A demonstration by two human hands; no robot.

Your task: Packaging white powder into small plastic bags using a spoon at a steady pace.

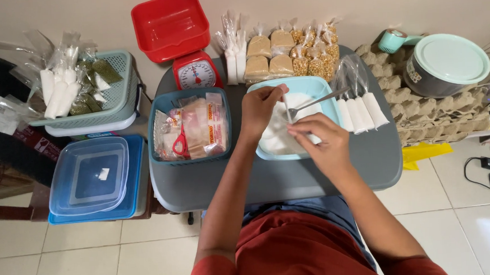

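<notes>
My left hand [261, 107] and my right hand [320, 140] meet over a light blue tray [326, 90] of white powder on a grey table [270, 181]. Both pinch a small clear plastic bag [287, 117] held open between them, with white powder in and under it. A metal spoon [316, 101] rests in the tray, its handle pointing to the right. Three filled white bags [361, 112] lie just right of the tray.
A teal basket [158, 111] with packets and red scissors [180, 141] sits left of the tray. Behind stand a red kitchen scale [195, 72], bagged grains [293, 52], a mint-lidded pot [447, 63] on egg cartons, and blue lidded boxes [91, 175] at left.
</notes>
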